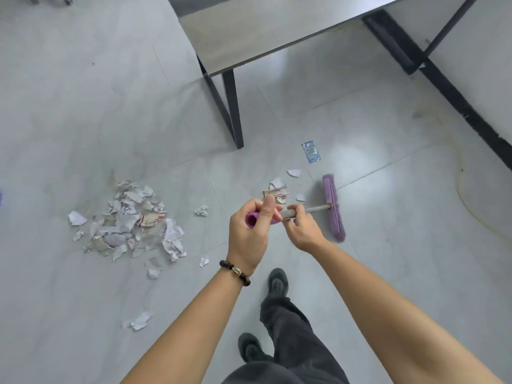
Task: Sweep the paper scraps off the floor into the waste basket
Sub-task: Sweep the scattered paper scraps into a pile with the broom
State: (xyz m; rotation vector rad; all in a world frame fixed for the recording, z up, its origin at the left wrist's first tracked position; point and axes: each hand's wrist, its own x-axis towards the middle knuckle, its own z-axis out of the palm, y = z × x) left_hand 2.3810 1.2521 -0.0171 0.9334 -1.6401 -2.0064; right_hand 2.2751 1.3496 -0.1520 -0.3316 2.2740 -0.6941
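paper scraps (130, 220) heaped on floor (83, 106) left of hands, a few beside broom head (333, 207) | left hand (249, 231) curled round purple handle end (251, 218) | right hand (302, 225) grips grey shaft (315, 208) | blue sachet (311, 151) print unreadable

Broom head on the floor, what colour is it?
Purple. The broom head shows it best in the head view, and it matches the handle grip.

Floor (415, 217) right of the broom head (333, 207) lies open; a table leg (235, 112) (black) stands beyond, seemingly apart.
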